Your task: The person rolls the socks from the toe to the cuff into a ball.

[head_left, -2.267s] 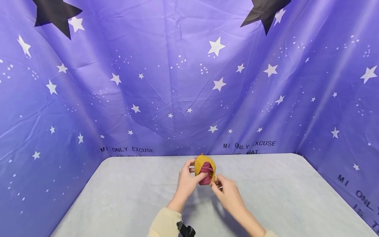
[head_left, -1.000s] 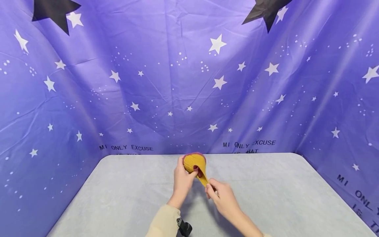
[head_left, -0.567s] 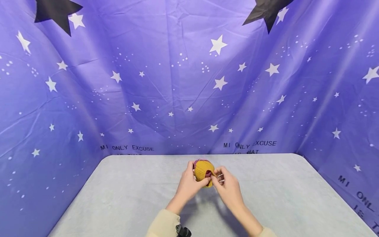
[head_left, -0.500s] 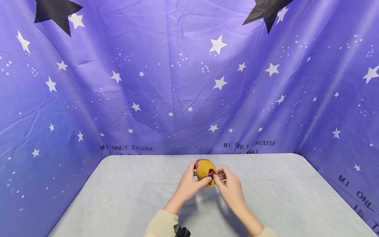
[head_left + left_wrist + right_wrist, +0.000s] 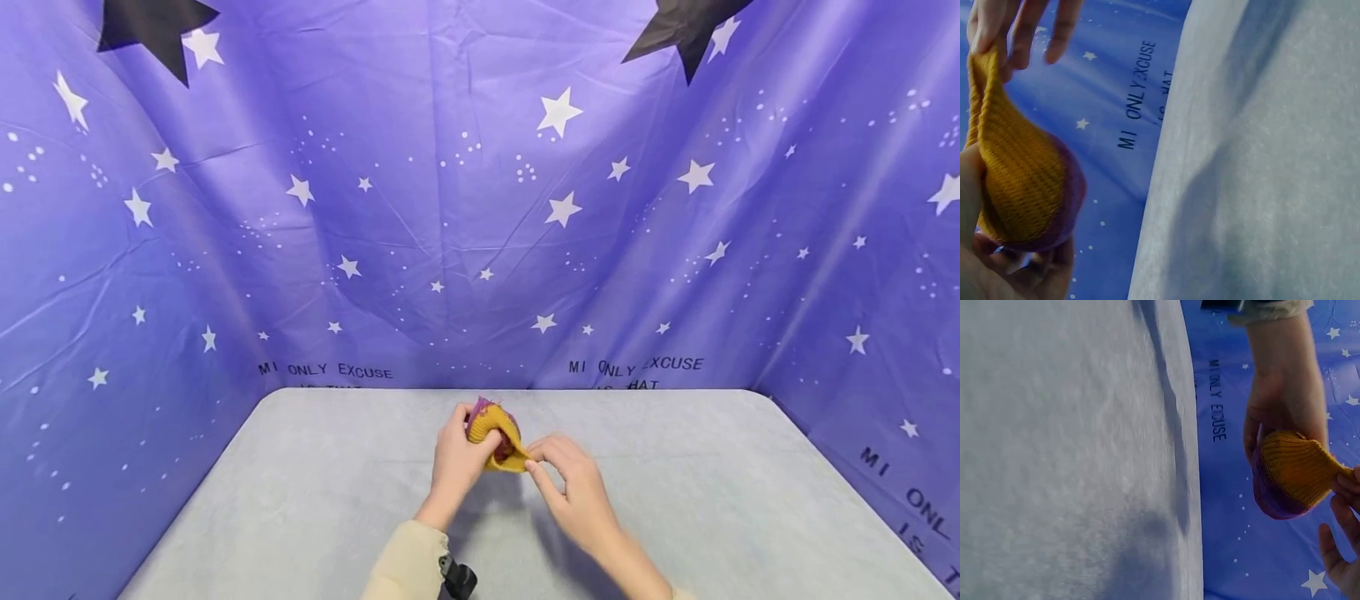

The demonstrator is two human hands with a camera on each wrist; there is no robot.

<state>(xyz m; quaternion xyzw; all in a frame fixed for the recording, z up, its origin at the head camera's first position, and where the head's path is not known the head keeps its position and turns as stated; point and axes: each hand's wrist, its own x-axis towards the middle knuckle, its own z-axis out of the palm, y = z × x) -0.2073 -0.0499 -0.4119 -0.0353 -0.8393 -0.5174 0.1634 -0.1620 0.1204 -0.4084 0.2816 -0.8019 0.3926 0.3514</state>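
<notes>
A bundle of rolled-up socks (image 5: 483,425), with a mustard ribbed cuff over a purple and maroon inside, is held above the table. My left hand (image 5: 457,460) grips it from the left, the thumb in the cuff's opening. My right hand (image 5: 576,493) pinches the cuff's edge between thumb and forefinger and stretches it out to the right. In the left wrist view, the socks (image 5: 1029,181) bulge purple at one end and taper to the pinched edge. The right wrist view has the socks (image 5: 1294,469) between both hands; part of my right hand (image 5: 1346,550) is cut off there.
A pale grey table (image 5: 315,492) lies under the hands, its far edge against a purple star-printed curtain (image 5: 442,208). The curtain also rises at both sides. A black device (image 5: 457,577) sits at the left sleeve's cuff.
The left hand has moved left with the socks, and the right hand now pulls the cuff's edge away from the bundle. Half a second ago both hands were close together at the opening.
</notes>
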